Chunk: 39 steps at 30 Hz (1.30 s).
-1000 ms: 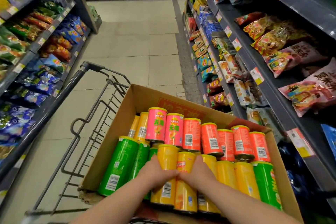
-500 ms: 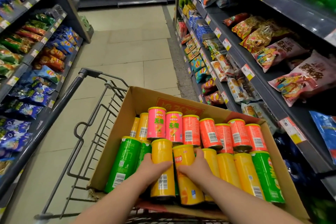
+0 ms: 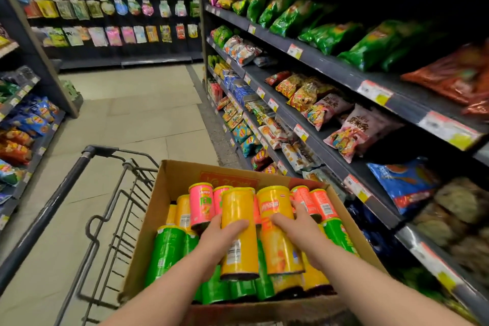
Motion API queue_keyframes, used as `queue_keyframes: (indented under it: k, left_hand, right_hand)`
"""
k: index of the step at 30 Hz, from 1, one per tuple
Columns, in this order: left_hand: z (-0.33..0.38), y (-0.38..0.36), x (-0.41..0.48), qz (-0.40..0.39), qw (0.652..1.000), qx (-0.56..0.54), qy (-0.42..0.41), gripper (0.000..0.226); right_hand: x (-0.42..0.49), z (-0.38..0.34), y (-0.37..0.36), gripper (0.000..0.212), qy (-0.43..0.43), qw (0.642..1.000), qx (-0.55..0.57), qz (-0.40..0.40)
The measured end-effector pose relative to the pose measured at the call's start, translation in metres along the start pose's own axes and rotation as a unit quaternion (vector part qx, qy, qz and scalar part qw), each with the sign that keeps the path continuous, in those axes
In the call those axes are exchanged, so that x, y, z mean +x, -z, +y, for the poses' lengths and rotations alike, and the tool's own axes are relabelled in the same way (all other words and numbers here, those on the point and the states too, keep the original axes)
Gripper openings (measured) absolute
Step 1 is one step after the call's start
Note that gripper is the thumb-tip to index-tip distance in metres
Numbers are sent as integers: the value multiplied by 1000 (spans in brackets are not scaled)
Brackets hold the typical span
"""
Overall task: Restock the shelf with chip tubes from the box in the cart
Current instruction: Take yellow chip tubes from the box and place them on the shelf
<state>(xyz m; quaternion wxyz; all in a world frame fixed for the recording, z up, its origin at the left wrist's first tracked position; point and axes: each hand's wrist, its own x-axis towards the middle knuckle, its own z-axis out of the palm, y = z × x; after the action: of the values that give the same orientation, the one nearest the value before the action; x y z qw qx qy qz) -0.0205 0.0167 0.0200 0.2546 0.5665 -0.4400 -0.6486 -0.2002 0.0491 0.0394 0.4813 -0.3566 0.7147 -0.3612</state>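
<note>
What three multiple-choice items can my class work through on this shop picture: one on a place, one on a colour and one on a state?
1. Where does the cardboard box stand?
A) in the cart
B) on the floor
C) on a shelf

2. What colour is the left tube, held by the left hand?
A) green
B) yellow
C) blue

3. What is the right hand doing?
A) hanging idle
B) pushing the cart handle
C) gripping the right tube

Key:
1 A, the cart's wire frame and handle stand round the box.
2 B, its wrap is plainly yellow.
3 C, the thumb and fingers curl round that tube.
</note>
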Motion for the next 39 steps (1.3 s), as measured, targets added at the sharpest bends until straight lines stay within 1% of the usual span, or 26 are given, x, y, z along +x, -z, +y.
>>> queue_keyframes:
  k: [1,2,3,4,5,7,9,12,15,18,21,22,24,25,26,27,28,29,31,35,39]
  left_hand:
    - [4,-4,-3,-9,1000,2,-5,84]
    - [9,-9,-5,-22,1000,3,-8,87]
    - [13,-13,-8,-36,999,0,-15,81]
    - [17,-18,-13,-51,998,-7,-20,69]
    - [21,-23,-16,-66,997,-17,-26,61]
    - [25,-34,-21,-95,994,-20,-40,55]
    - [29,-45,-27,-115,992,-21,-52,53]
    - [35,-67,-37,-153,986,-36,-46,52]
    - [44,-92,-50,-183,981,-48,-47,44]
    - [51,-118,-58,-218,974,-39,-47,52]
    - [62,-142,-70,-252,966,-38,-48,48]
    - [65,-151,-72,-261,964,-38,-42,50]
    - [72,-172,-80,-278,959,-33,-36,53]
    - [77,-182,-85,-284,958,-34,-37,48]
    - [80,-194,-89,-289,956,-36,-39,39]
    - [84,-206,-95,-297,953,-39,-38,30]
    - [87,-218,-99,-307,950,-42,-37,26]
    - [92,-231,-104,-320,946,-42,-39,27]
    - [100,-256,-111,-333,941,-37,-45,35]
    - [117,-302,-116,-344,936,-33,-62,41]
    - [136,-343,-118,-356,930,-53,-75,48]
  right_hand:
    - [-6,-3,4,79,2,1000,7,14]
    - [-12,-5,8,86,6,1000,9,29]
    - [-19,-5,12,91,8,999,16,42]
    - [-24,-5,18,91,12,998,25,53]
    - [-30,-4,24,86,17,997,39,60]
    - [-49,-7,34,74,22,995,66,71]
    - [-64,-6,47,73,17,993,77,86]
    - [-88,-3,68,72,26,988,86,125]
    - [-110,-2,91,70,22,982,100,160]
    - [-127,0,115,66,35,973,120,192]
    - [-144,-1,138,58,54,966,132,216]
    - [-149,-1,147,61,60,963,135,224]
    - [-157,0,168,78,69,959,135,239]
    - [-163,0,178,83,76,958,131,245]
    - [-167,0,189,81,82,955,129,253]
    - [-172,1,201,75,86,953,130,261]
    - [-175,2,214,68,90,950,133,268]
    - [-179,3,228,63,93,948,136,274]
    - [-187,3,256,61,96,943,133,290]
    - [-195,-1,312,63,110,933,115,324]
    - [-196,-10,367,72,123,932,97,327]
